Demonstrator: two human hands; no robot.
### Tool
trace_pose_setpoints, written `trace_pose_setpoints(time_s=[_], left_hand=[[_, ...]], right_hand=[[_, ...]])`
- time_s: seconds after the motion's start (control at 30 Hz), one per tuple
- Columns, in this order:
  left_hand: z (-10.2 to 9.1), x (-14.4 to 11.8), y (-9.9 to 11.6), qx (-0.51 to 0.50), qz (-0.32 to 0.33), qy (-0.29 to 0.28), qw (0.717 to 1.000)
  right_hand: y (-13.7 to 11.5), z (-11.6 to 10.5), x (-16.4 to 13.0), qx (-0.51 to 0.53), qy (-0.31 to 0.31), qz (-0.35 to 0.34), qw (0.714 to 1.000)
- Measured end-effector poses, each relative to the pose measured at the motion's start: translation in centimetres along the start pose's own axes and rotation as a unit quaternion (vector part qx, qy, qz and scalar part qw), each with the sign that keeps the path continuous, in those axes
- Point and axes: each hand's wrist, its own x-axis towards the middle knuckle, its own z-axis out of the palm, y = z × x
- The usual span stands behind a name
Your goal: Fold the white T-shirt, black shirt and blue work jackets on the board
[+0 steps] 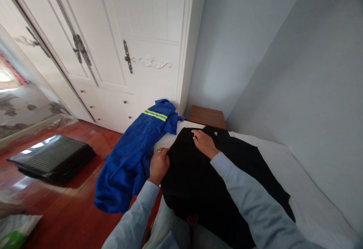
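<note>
A black garment [193, 181], which looks like a shirt with a collar and a small pale label [216, 133], lies spread over the bed's white sheet [272, 150] and hangs over the near edge. My left hand [159, 165], with a ring on one finger, is closed on the garment's left edge. Near the upper edge, my right hand [204, 143] has its fingers bent and pinching the black cloth. Just left of my left hand, a blue work garment [127, 154] with a yellow-green reflective stripe drapes off the bed's side.
A white wardrobe [153, 22] with dark metal handles stands ahead. Beside it is a brown wooden nightstand [208, 116] against the grey wall [312, 71]. On the red wooden floor [93, 173] lies a black plastic-wrapped bundle [53, 158]. A white and green bag [17, 230] is at lower left.
</note>
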Motion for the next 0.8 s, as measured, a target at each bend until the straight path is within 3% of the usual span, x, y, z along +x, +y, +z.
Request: trace_pose_setpoints(time_s=[0.13, 0.23, 0.37, 0.6, 0.8], left_hand=[[-0.3, -0.1, 0.3, -0.002, -0.003, -0.005, 1.0], [-0.4, -0.1, 0.3, -0.013, -0.006, -0.011, 1.0], [-0.3, -0.3, 0.0, -0.041, -0.023, -0.006, 0.999], [0.0, -0.8, -0.4, -0.068, -0.065, 0.024, 0.995], [-0.4, -0.7, -0.3, -0.066, -0.027, -0.001, 0.997]], right_hand=[[1.3, 2.6, 5.2, -0.049, -0.09, -0.036, 0.994], [2.1, 4.3, 7.6, -0.054, -0.112, -0.077, 0.989], [2.4, 6.1, 9.5, 0.001, -0.096, -0.088, 0.991], [2.2, 8.4, 11.5, 0.041, -0.035, 0.015, 0.998], [2.0, 9.2, 11.8, 0.07, -0.001, 0.063, 0.996]])
